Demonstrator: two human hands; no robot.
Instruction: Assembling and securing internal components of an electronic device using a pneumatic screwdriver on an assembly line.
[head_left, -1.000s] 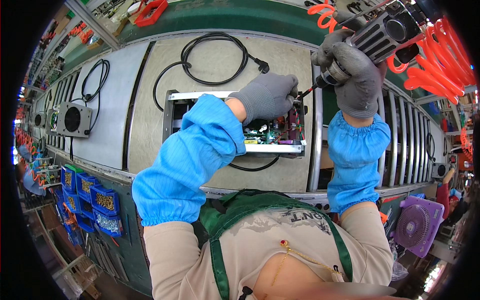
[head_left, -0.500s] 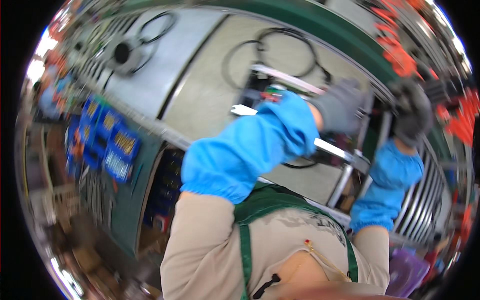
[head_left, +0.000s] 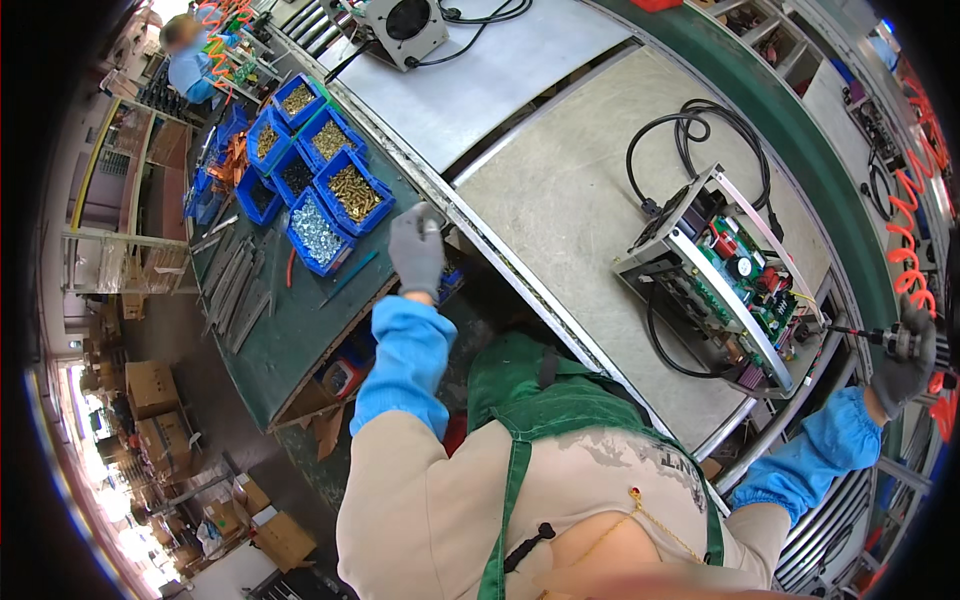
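Note:
My left hand [head_left: 417, 252], in a grey glove and blue sleeve cover, is beside the blue bins at the bench edge. Its fingers look curled together, and anything between them is hidden. Nearest it are a bin of brass-coloured screws [head_left: 356, 194] and a bin of silvery screws [head_left: 318, 232]. At the far right my right hand [head_left: 903, 362], also gloved, grips a dark power screwdriver [head_left: 878, 337]. The tool's shaft points left toward an open metal-framed device [head_left: 745, 285]. Green circuit boards and wires show inside that device, which rests tilted in view on the pale worktop.
A black cable [head_left: 765, 150] loops behind the device across the worktop [head_left: 570, 150]. Orange coiled hose [head_left: 910, 230] hangs at right. Another boxy unit [head_left: 405, 25] stands on the far panel. Metal strips [head_left: 238, 290] lie on the green bench [head_left: 270, 370]. Another person [head_left: 190, 60] is at far left.
My left hand has left the device and moved left to the screw bins. My right hand has moved away from the device's side, with the screwdriver. The whole view has swung left.

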